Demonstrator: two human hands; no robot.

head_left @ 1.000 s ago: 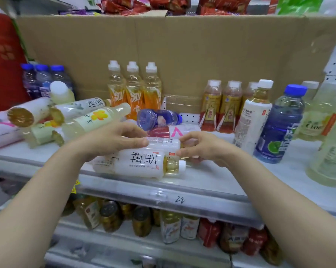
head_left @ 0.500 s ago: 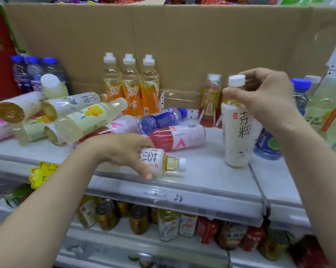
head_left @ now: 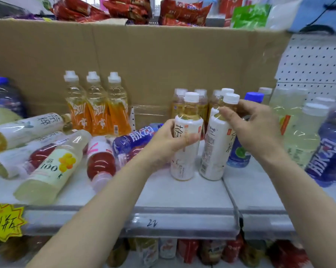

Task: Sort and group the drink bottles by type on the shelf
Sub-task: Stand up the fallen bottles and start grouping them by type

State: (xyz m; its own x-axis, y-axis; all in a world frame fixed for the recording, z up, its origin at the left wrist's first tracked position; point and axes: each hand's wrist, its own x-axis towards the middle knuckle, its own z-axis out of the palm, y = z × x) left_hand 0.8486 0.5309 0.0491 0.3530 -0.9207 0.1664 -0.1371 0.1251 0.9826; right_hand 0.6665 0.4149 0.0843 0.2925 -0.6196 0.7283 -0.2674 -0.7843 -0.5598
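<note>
The left hand (head_left: 174, 141) gripped 1 tea bottle (head_left: 185, 151); right fingers (head_left: 226, 113) pinched another's (head_left: 214, 149) neck. Either could topple, knocking neighbours down.

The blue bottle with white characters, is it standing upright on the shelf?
No, the blue bottle lies on its side behind the left hand.
</note>
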